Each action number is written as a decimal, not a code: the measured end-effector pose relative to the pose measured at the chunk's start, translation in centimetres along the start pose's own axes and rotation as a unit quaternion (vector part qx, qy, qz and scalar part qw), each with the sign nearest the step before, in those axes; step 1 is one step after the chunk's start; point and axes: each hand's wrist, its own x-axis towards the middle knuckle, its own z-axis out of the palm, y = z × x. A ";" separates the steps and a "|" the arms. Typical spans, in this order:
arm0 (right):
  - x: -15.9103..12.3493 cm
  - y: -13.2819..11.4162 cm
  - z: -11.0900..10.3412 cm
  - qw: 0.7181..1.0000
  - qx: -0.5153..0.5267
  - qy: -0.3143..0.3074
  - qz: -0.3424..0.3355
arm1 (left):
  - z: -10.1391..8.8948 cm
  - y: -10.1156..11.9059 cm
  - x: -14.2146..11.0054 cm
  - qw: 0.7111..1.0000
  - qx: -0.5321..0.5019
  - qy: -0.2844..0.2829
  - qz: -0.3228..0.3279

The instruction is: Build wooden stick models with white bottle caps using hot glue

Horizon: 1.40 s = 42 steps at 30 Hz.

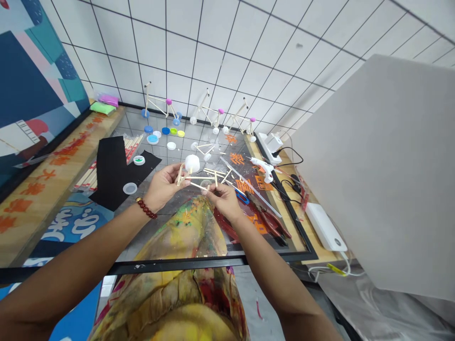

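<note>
Hands (160, 186) holding stick frame (199, 178), packet (132, 150) of sticks (86, 182)

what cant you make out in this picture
All in the head view:
- gripped spots of the pale wooden stick frame: hidden by the left hand's and right hand's fingers
- lettering on the round green-and-white lid: too small
- middle of the red-printed stick packet: covered by the black flat sheet
- anything behind the large pale grey panel: blocked by it
</note>
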 end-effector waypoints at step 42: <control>1.1 0.6 -0.4 0.997 0.036 0.068 -0.014 | 6.0 -2.9 0.2 0.973 -0.176 0.080 -0.127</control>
